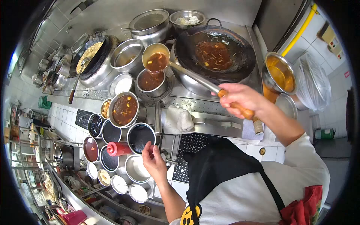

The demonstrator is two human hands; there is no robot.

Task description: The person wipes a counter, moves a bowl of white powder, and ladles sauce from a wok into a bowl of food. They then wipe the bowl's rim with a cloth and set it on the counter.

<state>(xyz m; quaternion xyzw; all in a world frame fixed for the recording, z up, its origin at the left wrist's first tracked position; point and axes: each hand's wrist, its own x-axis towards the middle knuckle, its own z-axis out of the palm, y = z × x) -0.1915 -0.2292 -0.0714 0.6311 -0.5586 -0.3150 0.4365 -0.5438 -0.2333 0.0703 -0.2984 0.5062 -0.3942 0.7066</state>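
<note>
My right hand is wrapped round the wooden handle of a long ladle. The ladle's bowl holds brown sauce with bits in it and tilts over a small metal pot of the same sauce. To the right of the bowl, a black wok has reddish-brown sauce with strips in it. My left hand holds nothing, its fingers apart, close to a round container of dark liquid and a red squeeze bottle.
A larger pot of sauce stands left of my left hand, among several seasoning containers. A folded white cloth lies on the stove edge. At the right is a metal bowl of oil; another wok is at the left.
</note>
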